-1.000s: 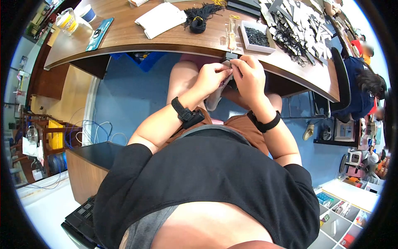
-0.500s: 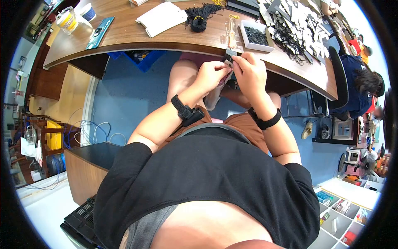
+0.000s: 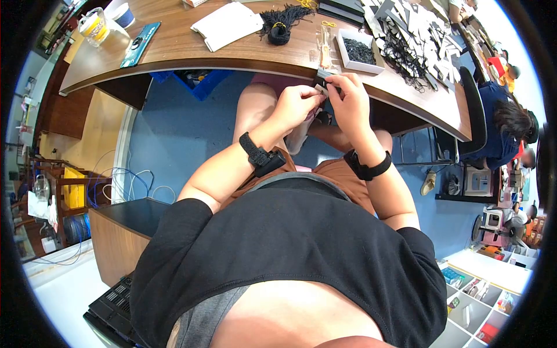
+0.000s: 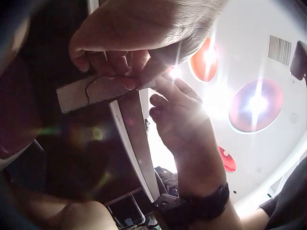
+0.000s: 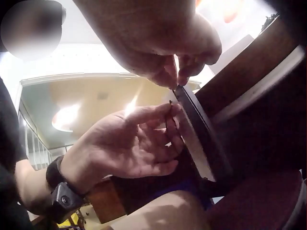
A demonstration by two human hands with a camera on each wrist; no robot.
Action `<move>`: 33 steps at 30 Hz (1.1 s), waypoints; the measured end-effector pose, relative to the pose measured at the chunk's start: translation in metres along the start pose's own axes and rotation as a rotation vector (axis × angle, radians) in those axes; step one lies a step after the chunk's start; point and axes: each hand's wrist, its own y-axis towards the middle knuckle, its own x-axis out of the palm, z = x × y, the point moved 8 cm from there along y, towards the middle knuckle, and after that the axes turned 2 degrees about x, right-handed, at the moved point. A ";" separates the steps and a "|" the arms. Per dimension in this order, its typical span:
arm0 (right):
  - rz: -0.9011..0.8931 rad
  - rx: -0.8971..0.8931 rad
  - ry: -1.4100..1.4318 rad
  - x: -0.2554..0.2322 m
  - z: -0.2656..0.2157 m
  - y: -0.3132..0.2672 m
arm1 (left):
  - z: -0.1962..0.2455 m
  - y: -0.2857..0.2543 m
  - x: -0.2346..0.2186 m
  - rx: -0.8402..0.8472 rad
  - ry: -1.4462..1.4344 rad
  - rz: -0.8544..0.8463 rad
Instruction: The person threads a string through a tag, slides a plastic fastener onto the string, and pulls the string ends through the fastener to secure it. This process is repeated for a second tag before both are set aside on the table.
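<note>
Both hands meet at the near table edge in the head view, around a narrow flat card strip [image 4: 72, 99] with a pale face. A thin black cord [image 4: 88, 92] crosses that face. My left hand [image 3: 297, 107] pinches the cord between thumb and fingers, close against the strip, as the right wrist view shows. My right hand [image 3: 351, 103] pinches the strip's upper end between thumb and fingertips. From the right wrist side the strip [image 5: 194, 139] shows a dark edge and slants down past the left fingers [image 5: 160, 153].
On the wooden table [image 3: 174, 43] lie a white box [image 3: 374, 68] of small black pieces, a black cord bundle [image 3: 278, 33] and white sheets [image 3: 223, 29]. Many tags with cords [image 3: 418, 46] are heaped at the right. A cup [image 3: 123, 18] stands far left. Someone sits at the right.
The strip has tilted slightly between the hands, and more of its pale face shows. The right fingers have shifted a little along it; the left hand stays nearly in place.
</note>
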 end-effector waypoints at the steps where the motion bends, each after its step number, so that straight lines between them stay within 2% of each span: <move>1: -0.003 -0.019 -0.026 0.001 -0.001 0.001 | 0.002 0.000 0.001 0.002 -0.002 0.002; 7: 0.049 -0.269 -0.270 -0.003 -0.022 0.005 | 0.003 -0.001 0.002 0.000 -0.024 -0.003; 10: -0.029 -0.242 -0.341 0.000 -0.025 0.010 | 0.000 0.000 0.002 -0.011 -0.007 0.006; 13: -0.149 -0.106 -0.354 0.006 -0.013 0.021 | -0.005 0.000 0.003 -0.047 -0.045 -0.002; 16: -0.168 -0.174 -0.380 0.006 -0.017 0.025 | -0.005 -0.001 0.003 -0.076 -0.048 -0.020; 22: -0.193 -0.082 -0.257 0.007 -0.015 0.025 | -0.006 -0.002 0.001 -0.118 -0.016 -0.034; 28: -0.122 -0.226 -0.292 0.000 -0.026 0.006 | -0.003 -0.003 -0.002 -0.024 -0.048 -0.012; 31: -0.168 -0.200 -0.337 0.000 -0.028 -0.009 | -0.002 -0.005 -0.003 -0.017 0.055 -0.040; 33: -0.206 -0.067 -0.192 0.001 -0.016 -0.011 | -0.006 -0.005 -0.004 0.000 0.078 -0.045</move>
